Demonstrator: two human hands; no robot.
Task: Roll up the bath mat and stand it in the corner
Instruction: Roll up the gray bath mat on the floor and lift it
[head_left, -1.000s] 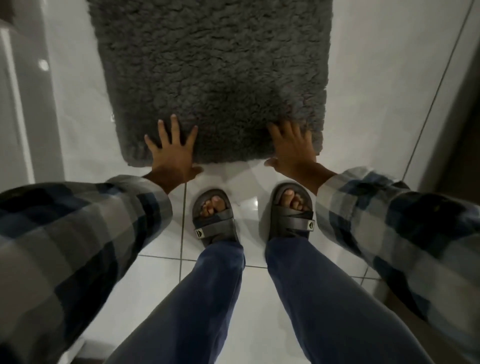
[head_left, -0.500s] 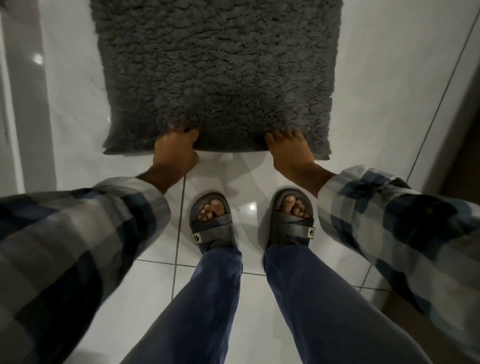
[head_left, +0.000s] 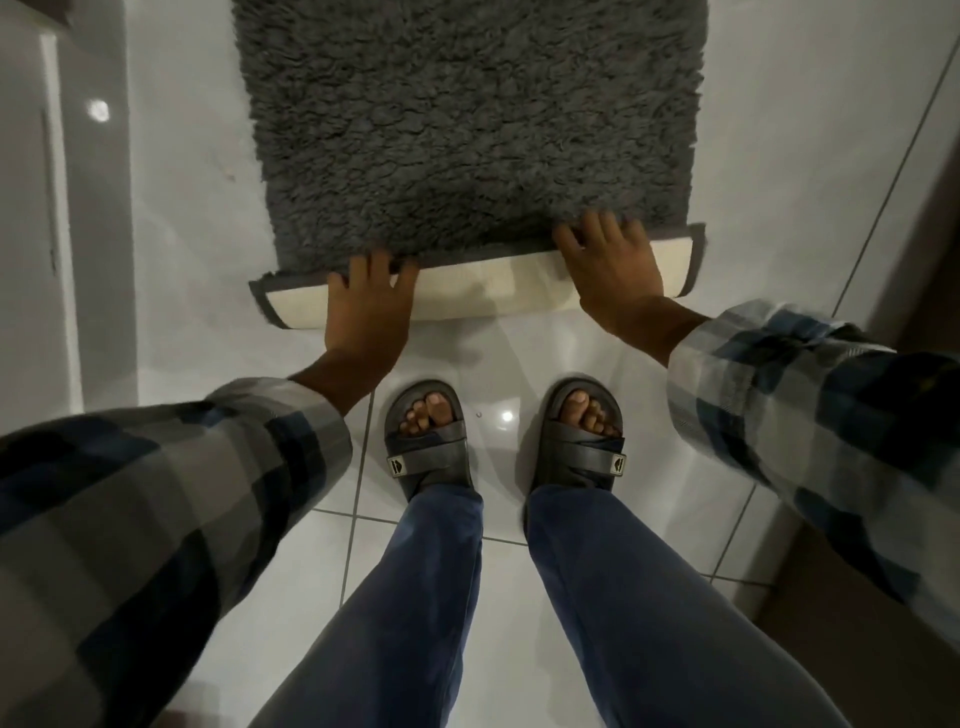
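Note:
A dark grey shaggy bath mat (head_left: 467, 130) lies on the white tiled floor ahead of my feet. Its near edge is folded over away from me, so a strip of cream backing (head_left: 493, 291) with a grey border faces up. My left hand (head_left: 369, 306) presses on the left part of that fold, fingers curled over its top onto the pile. My right hand (head_left: 613, 265) grips the right part the same way. Both wrists come out of checked sleeves.
My two feet in dark slide sandals (head_left: 428, 441) (head_left: 582, 441) stand just behind the fold on glossy white tiles (head_left: 182, 260). A pale door or panel (head_left: 31, 234) runs along the left. A dark wall edge (head_left: 924, 234) bounds the right side.
Both hands went from lying flat on the mat's near edge to gripping it and turning it over forward. The cream backing now shows along the fold.

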